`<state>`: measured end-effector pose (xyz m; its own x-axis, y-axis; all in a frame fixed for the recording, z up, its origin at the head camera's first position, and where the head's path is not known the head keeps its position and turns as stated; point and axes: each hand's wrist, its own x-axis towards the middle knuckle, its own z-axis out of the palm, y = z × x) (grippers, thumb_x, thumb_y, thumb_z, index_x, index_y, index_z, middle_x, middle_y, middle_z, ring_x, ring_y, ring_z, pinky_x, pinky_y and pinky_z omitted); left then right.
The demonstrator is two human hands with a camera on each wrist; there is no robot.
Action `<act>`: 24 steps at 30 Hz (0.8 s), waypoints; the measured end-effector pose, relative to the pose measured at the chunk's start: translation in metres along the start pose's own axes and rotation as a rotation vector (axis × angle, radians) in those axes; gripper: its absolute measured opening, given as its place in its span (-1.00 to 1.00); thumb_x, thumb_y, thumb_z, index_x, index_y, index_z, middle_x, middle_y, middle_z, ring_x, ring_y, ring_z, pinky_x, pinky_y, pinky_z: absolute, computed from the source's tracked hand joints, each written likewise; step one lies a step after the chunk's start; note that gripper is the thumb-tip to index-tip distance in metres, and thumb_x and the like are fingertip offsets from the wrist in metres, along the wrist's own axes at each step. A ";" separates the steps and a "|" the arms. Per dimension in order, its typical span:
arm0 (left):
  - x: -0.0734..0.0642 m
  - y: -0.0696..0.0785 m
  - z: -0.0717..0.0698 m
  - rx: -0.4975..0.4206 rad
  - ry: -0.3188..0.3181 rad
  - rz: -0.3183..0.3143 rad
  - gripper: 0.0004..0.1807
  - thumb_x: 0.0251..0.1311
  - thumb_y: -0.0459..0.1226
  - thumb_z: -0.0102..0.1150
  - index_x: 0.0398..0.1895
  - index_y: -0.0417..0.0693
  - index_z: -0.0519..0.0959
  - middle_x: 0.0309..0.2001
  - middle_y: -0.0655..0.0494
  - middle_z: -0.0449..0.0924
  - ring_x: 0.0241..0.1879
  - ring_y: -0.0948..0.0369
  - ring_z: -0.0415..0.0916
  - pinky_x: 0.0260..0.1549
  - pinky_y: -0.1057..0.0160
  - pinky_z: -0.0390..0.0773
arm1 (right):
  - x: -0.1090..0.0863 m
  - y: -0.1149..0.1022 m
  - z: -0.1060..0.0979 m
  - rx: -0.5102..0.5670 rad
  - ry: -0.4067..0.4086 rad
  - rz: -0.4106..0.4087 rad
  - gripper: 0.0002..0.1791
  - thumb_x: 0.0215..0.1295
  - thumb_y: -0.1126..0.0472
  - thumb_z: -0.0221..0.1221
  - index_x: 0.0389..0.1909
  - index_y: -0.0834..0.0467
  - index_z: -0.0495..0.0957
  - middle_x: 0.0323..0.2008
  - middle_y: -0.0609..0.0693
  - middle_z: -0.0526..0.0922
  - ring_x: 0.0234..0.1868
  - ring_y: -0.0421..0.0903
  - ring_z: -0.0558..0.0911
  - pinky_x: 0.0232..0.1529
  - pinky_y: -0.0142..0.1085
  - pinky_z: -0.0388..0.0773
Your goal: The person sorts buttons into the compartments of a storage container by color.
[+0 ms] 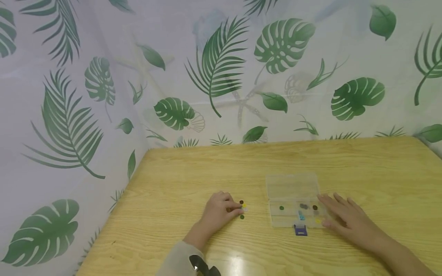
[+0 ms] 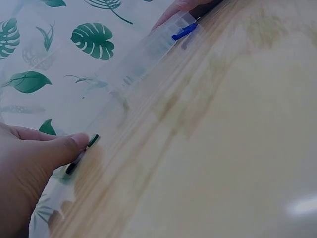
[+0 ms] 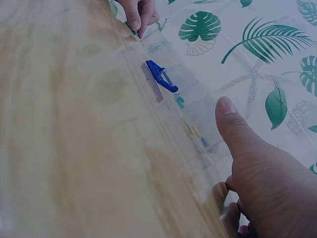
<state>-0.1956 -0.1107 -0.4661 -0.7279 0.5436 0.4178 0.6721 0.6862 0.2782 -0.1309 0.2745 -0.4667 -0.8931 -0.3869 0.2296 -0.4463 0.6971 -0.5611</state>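
In the head view my left hand (image 1: 221, 210) pinches with thumb and forefinger at a short column of small round discs on the table. A brown disc (image 1: 241, 202), a yellow disc (image 1: 244, 206) and a green disc (image 1: 242, 217) show there; the fingertips partly cover a pale one. Open-lidded, a clear plastic box (image 1: 276, 221) lies to the right of them. Inside are a green disc (image 1: 281, 208), grey discs (image 1: 303, 206), a brown disc (image 1: 315, 207), and light-blue pieces (image 1: 301, 216). My right hand (image 1: 350, 220) has its fingers extended at the box's right edge.
A blue-purple latch (image 1: 300, 230) projects from the box's front edge. The transparent lid (image 1: 291, 185) lies back behind it. A leaf-patterned sheet (image 1: 235, 126) rises along the back and left of the wooden table (image 1: 193, 165).
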 end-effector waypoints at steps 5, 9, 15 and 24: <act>0.000 0.002 0.001 -0.027 -0.017 -0.032 -0.82 0.01 -0.03 0.34 -0.39 0.14 0.75 -0.48 0.36 0.47 -0.49 0.39 0.19 -0.42 0.50 0.22 | 0.000 0.000 0.000 0.007 0.001 -0.004 -0.28 0.29 0.16 0.16 0.44 0.04 0.11 0.30 0.33 0.29 0.30 0.52 0.09 0.37 0.16 -0.43; 0.000 0.002 0.001 -0.038 -0.018 -0.043 -0.85 0.04 -0.04 0.34 -0.40 0.15 0.74 -0.48 0.37 0.45 -0.48 0.39 0.18 -0.43 0.51 0.21 | 0.001 0.000 -0.001 0.009 0.005 -0.005 -0.28 0.29 0.17 0.16 0.44 0.04 0.11 0.29 0.33 0.30 0.29 0.52 0.09 0.37 0.16 -0.42; 0.000 0.000 0.006 -0.050 -0.010 -0.033 -0.87 0.04 -0.07 0.36 -0.43 0.12 0.72 -0.50 0.34 0.42 -0.48 0.39 0.21 -0.43 0.53 0.23 | 0.001 -0.001 -0.001 0.009 0.011 -0.015 -0.27 0.28 0.17 0.17 0.44 0.05 0.11 0.29 0.34 0.29 0.30 0.51 0.09 0.37 0.17 -0.41; 0.002 -0.002 0.004 -0.096 0.119 0.109 -0.87 -0.05 -0.15 0.44 -0.45 0.05 0.70 -0.52 0.30 0.41 -0.49 0.37 0.22 -0.38 0.47 0.28 | 0.000 0.000 -0.001 0.022 0.003 -0.011 -0.28 0.29 0.17 0.16 0.44 0.06 0.12 0.30 0.33 0.28 0.29 0.54 0.08 0.35 0.19 -0.42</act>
<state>-0.1988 -0.1091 -0.4694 -0.6326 0.5473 0.5480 0.7602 0.5741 0.3041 -0.1312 0.2749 -0.4657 -0.8880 -0.3933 0.2382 -0.4552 0.6795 -0.5754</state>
